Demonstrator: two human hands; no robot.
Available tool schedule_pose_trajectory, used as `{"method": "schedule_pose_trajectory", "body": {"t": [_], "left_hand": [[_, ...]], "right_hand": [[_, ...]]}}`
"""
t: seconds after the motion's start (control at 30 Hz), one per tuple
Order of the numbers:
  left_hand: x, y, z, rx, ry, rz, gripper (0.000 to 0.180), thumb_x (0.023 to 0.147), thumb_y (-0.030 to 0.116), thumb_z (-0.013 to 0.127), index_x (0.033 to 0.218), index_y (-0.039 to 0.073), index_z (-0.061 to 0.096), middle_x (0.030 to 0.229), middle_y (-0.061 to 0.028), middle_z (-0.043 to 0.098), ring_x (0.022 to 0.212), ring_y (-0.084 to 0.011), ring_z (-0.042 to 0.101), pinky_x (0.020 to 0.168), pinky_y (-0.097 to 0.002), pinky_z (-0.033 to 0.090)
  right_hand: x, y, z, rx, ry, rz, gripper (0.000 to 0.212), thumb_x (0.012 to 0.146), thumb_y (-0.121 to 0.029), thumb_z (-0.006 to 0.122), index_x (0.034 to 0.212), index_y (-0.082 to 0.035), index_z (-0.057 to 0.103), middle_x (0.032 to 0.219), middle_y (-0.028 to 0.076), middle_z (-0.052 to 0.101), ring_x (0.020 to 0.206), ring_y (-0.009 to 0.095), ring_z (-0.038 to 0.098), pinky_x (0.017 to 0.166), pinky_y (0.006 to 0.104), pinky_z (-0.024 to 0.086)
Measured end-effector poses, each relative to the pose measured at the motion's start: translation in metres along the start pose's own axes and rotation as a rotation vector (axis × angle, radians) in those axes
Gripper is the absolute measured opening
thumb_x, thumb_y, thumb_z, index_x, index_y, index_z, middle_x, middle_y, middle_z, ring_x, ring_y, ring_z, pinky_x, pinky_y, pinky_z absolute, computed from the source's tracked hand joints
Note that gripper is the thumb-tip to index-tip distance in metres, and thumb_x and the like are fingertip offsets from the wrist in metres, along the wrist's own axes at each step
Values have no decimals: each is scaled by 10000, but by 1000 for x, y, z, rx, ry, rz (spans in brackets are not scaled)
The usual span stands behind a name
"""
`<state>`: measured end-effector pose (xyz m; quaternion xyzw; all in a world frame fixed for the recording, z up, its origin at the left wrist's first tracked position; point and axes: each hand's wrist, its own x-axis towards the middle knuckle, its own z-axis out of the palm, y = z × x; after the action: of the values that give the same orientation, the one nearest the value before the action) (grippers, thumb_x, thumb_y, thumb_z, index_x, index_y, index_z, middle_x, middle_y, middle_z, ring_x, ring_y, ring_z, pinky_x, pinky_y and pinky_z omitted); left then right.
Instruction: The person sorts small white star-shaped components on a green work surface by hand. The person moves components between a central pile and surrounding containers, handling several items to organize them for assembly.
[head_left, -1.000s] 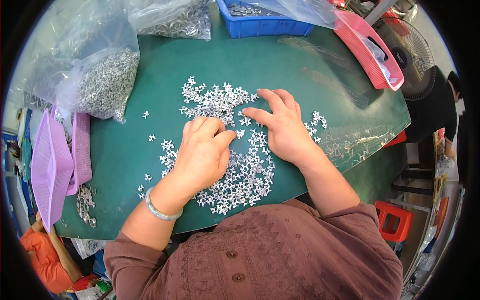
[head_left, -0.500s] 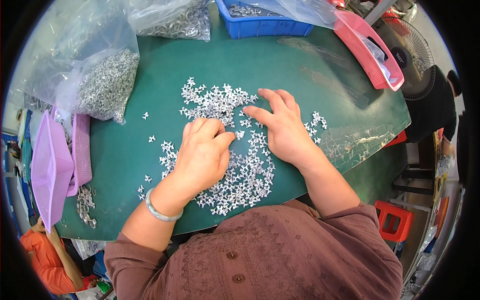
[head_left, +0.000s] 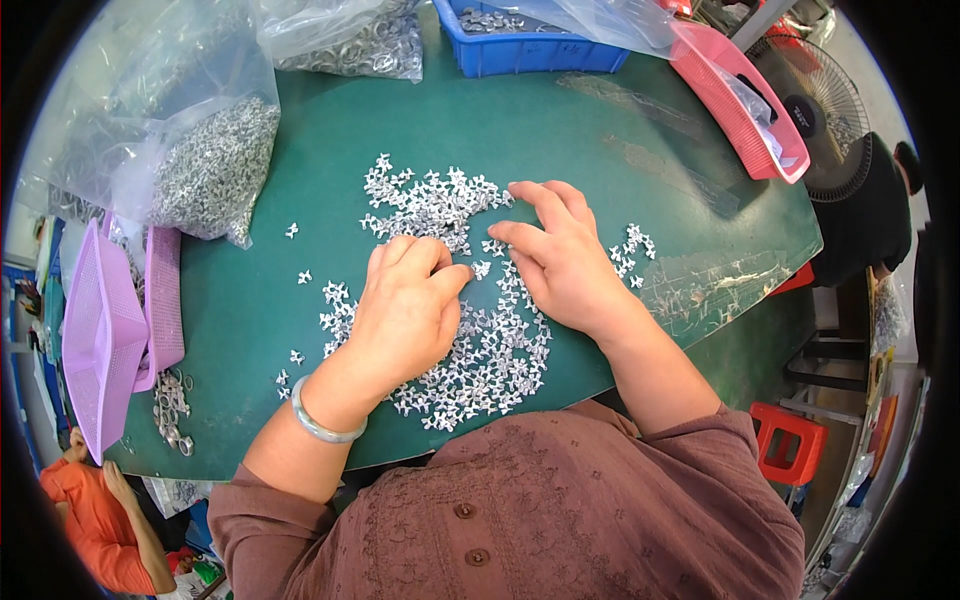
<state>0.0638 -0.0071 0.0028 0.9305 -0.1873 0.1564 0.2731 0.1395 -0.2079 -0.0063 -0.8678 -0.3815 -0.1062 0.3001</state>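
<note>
Small silvery metal pieces (head_left: 480,365), shaped like little winged fittings, lie scattered on the green tabletop. A denser pile of the same pieces (head_left: 437,208) sits just beyond my hands. My left hand (head_left: 408,300), with a pale bangle (head_left: 322,418) at its wrist, is closed over the pieces. Its fingers are curled and its thumb is bent in; whatever they hold is hidden. One loose piece (head_left: 481,269) lies beside the thumb tip. My right hand (head_left: 562,255) is open at the pile's right edge, fingers apart, fingertips by a few pieces.
Clear bags of metal parts (head_left: 215,165) stand at the far left, above purple baskets (head_left: 100,330). A blue tray (head_left: 535,55) and a pink basket (head_left: 735,105) line the far side. Metal rings (head_left: 172,410) lie near the left edge. A person in orange (head_left: 95,520) is at lower left.
My right hand has shifted slightly left, its thumb now showing below the fingers. My left hand has hardly moved. The arm of the person in orange has moved a little.
</note>
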Motion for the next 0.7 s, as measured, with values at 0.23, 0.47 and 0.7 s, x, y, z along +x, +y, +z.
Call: {"method": "schedule_pose_trajectory", "body": {"t": [0.23,0.47,0.7], "left_hand": [[0,-1,0,-4,0,5,211,758,-36,639,937,30,728,899,-79,600,911,-281,570,828,-403,426],[0,0,0,-3,6,8,210,757,-39,639,936,29,725,902,-82,600,908,-282,571,826,-402,428],[0,-1,0,-6,2,12,215,753,-41,640,940,28,722,914,-85,600,917,-284,571,840,-407,432]], "right_hand": [[0,2,-2,20,-39,-11,242,783,-26,689,1015,-88,718,1355,176,544,1275,416,444,1044,518,385],[-1,1,0,24,-46,-25,336,747,58,622,1035,-87,714,1375,176,530,1278,419,441,1048,505,391],[-2,-1,3,-22,-51,4,376,730,77,594,1040,-98,715,1389,176,524,1269,422,450,1052,508,387]]}}
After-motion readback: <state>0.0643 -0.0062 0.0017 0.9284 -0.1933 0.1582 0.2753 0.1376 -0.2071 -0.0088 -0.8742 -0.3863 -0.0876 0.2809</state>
